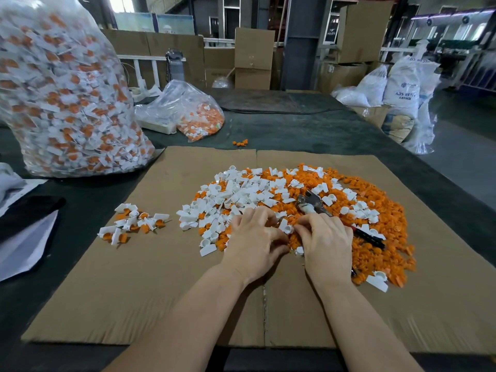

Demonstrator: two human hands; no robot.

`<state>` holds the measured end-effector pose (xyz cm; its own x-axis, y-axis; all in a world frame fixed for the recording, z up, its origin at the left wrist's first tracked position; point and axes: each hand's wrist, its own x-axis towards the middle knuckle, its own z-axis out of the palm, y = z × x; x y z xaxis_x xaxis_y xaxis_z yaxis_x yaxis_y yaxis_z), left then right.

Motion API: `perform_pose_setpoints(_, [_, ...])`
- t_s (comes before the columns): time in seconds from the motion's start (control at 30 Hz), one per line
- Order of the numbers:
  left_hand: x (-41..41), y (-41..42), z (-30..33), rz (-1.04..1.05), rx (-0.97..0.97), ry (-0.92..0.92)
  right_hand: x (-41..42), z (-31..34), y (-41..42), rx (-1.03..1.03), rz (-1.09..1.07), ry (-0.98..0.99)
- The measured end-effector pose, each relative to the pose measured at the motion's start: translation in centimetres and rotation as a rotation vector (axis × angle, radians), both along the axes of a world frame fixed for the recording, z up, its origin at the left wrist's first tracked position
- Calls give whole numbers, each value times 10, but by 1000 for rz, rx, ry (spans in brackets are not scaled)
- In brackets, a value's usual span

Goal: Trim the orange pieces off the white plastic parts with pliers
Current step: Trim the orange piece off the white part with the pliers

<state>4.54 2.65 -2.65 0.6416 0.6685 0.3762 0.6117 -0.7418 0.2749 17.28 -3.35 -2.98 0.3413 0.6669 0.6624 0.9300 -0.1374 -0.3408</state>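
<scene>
Head view: both hands' grips (291, 232) pinch small white part (285, 226), orange possibly attached.

- Even, soft daylight; a bright window (122, 2) glows far beyond the hands.
- Faint shadows under both forearms.
- Wide-angle bending at the edges; background slightly soft.

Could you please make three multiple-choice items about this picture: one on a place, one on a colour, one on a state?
1. Where do the pliers lie?
A. On the mixed pile
B. Inside the big bag
C. On the floor

2. What colour is the sheet under the pieces?
A. Blue
B. Brown
C. White

3. What is the right hand doing?
A. Squeezing the pliers
B. Pinching a small white part
C. Resting flat on bare cardboard

Answers: 1 A, the pliers rest on orange and white pieces; 2 B, it is brown cardboard; 3 B, fingertips meet on a white part.
</scene>
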Motion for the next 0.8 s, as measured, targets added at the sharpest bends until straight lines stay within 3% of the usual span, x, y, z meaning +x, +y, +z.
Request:
perform_pose_setpoints(0.27, [-16,-4,3,-86,-66,-53,1,1,0,34,17,73])
perform_pose_setpoints(0.6, [-42,-14,18,-321,-308,86,2,1,2,-12,29,123])
perform_pose_setpoints(0.7, [-34,-12,18,-219,-319,7,2,0,1,-12,30,104])
perform_pose_setpoints(0.8, [-17,-7,17,-58,-205,-28,2,0,1,-13,23,105])
